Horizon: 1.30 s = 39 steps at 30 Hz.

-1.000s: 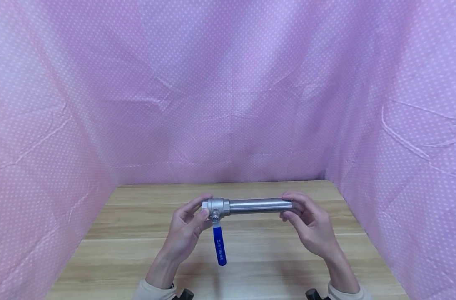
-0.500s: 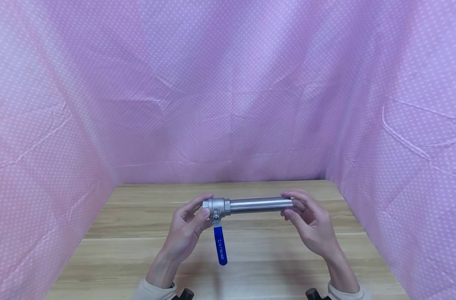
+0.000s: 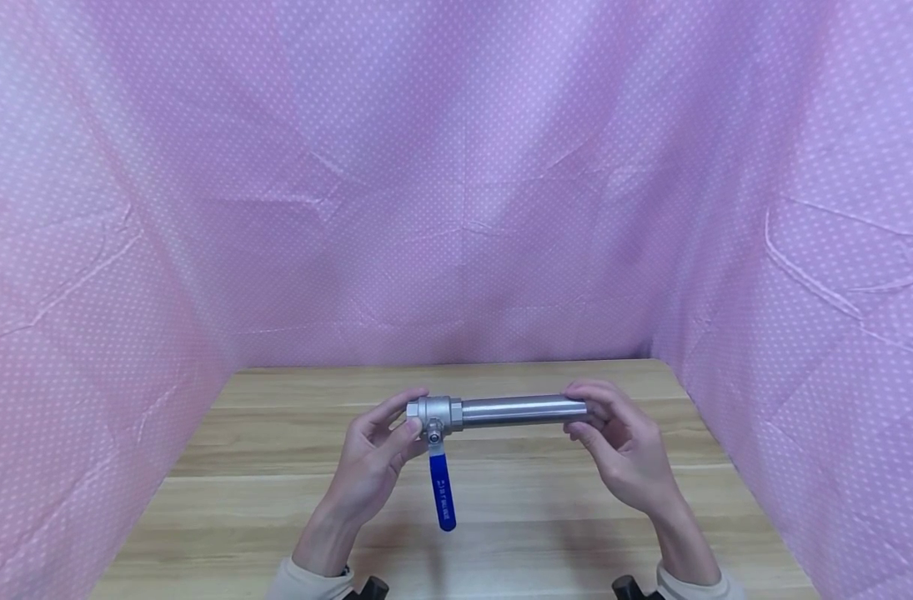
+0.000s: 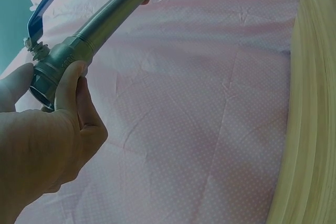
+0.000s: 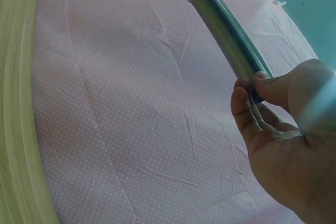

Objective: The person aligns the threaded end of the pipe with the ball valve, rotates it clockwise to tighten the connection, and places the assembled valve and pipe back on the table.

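Note:
A silver ball valve [image 3: 438, 410] with a blue lever handle [image 3: 442, 492] is joined to a smooth metal pipe [image 3: 524, 410]. Both are held up level above the table, and the lever points down toward the person. My left hand [image 3: 372, 462] grips the valve's left hex end between thumb and fingers. At the pipe's far right end, my right hand [image 3: 629, 454] pinches it with the thumb below and fingers over the top. In the left wrist view the valve body [image 4: 55, 66] shows its open bore near the thumb. The right wrist view shows the pipe [image 5: 228, 32] between the fingertips.
A light wooden table [image 3: 276, 500] lies under the hands. Pink dotted cloth [image 3: 456, 208] hangs at the back and along both sides. Dark camera mounts [image 3: 373, 587] show at the bottom edge near the sleeves.
The valve and pipe have shifted very slightly to the right. Both hands keep their grip with hardly any movement.

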Each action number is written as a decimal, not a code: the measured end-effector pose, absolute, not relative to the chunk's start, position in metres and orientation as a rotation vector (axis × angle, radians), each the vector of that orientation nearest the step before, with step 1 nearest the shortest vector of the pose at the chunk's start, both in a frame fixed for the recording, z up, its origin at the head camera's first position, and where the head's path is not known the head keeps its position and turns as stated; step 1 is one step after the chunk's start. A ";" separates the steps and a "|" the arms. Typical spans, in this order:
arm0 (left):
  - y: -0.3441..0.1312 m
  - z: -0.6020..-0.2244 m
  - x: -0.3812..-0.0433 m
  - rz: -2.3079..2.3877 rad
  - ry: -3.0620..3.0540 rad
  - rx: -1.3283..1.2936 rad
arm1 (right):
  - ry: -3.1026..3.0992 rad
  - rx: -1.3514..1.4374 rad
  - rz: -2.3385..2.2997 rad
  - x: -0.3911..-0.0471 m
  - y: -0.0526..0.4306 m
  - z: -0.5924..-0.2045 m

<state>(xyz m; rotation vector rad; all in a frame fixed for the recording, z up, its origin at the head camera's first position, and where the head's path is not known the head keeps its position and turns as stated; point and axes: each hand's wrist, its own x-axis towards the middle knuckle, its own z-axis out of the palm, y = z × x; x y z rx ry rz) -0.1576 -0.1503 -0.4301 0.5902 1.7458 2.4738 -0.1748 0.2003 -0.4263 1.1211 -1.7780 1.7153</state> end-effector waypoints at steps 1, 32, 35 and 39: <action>-0.150 -0.430 -0.158 2.473 1.746 0.592 | -1.787 1.114 1.710 -0.175 0.200 -0.427; -0.150 -0.432 -0.159 2.465 1.758 0.614 | -1.811 1.114 1.726 -0.174 0.202 -0.427; -0.150 -0.432 -0.159 2.464 1.749 0.619 | -1.842 1.090 1.699 -0.174 0.203 -0.427; -0.150 -0.432 -0.160 2.464 1.742 0.626 | -1.890 1.047 1.641 -0.174 0.204 -0.427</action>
